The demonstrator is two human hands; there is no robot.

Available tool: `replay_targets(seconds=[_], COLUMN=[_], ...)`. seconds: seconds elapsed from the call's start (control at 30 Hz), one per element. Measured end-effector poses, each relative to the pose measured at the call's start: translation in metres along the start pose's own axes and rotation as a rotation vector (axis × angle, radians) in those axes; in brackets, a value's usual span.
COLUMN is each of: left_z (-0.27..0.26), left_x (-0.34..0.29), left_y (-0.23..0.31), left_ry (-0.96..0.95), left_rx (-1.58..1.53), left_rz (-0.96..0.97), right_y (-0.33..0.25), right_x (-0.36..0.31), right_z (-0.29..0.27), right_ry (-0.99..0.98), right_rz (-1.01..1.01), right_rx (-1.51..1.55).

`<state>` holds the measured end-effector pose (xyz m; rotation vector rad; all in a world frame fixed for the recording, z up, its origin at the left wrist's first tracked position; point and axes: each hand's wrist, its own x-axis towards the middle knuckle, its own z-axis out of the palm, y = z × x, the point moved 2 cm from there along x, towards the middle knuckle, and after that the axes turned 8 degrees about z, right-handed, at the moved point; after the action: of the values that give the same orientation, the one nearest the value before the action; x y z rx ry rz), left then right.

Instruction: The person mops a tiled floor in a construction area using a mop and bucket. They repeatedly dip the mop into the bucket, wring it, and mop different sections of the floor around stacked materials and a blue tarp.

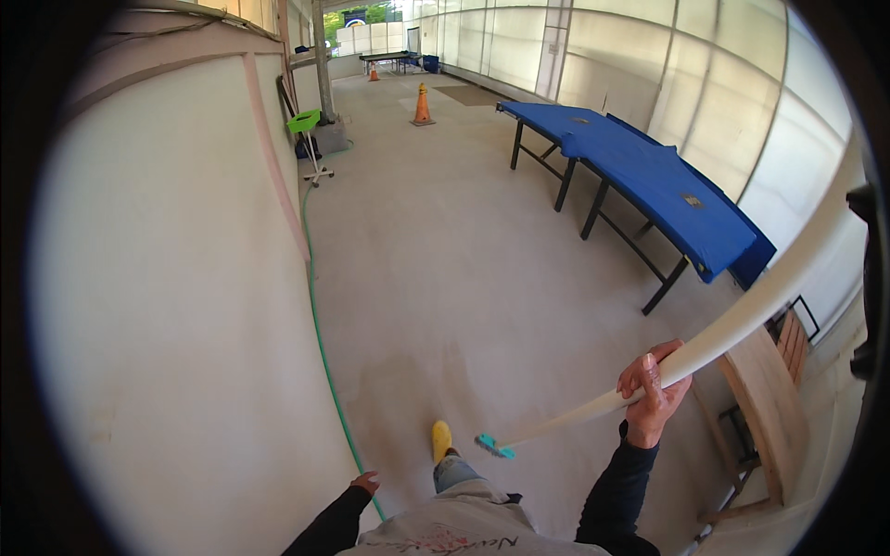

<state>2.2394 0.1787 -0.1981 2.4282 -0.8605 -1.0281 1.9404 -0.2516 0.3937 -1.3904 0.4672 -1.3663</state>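
My right hand (656, 394) is wrapped around a long pale pole (732, 329) that runs up past the right edge of view. At the pole's lower end, a teal floor brush (494, 447) rests bristles down on the floor, just right of my yellow boot (441, 439). My left hand (367, 482) hangs low at my left side, overlapping the green hose (326, 371) in the picture. Its fingers show only in part, and whether they touch the hose cannot be made out.
A blue-covered table (640, 171) with dark legs stands along the right wall. Nearer on the right is a wooden bench (765, 408). A green tray on a wheeled stand (304, 121) stands by the left wall, and an orange cone (422, 105) is farther ahead.
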Motion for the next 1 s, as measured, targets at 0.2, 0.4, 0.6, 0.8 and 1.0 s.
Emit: replay_targets(seconds=[0.2,0.4,0.6,0.8,1.0], left_z=[-0.083,-0.124,-0.195,-0.395,-0.719], left_x=[0.063,0.150,0.254,0.392,0.576], left_y=[-0.018,-0.001,-0.012,-0.030,0.083], left_ry=[-0.341,0.098,0.572,0.711,0.679], left_rx=[0.090,-0.090,-0.013,-0.166,-0.015], left_rz=[-0.032,-0.133,0.099,0.259,0.563], right_y=[0.090,0.178,0.277,0.344,0.398], right_x=[0.159,0.266,0.344,0.445,0.526], right_z=[0.126,0.245,0.369,0.510,0.634], right_ry=[0.050,-0.098,-0.195,-0.167,-0.187], right_rz=[0.179,0.320,0.320,0.225,0.056], right_rx=[-0.115,-0.226,-0.194,-0.214,-0.185])
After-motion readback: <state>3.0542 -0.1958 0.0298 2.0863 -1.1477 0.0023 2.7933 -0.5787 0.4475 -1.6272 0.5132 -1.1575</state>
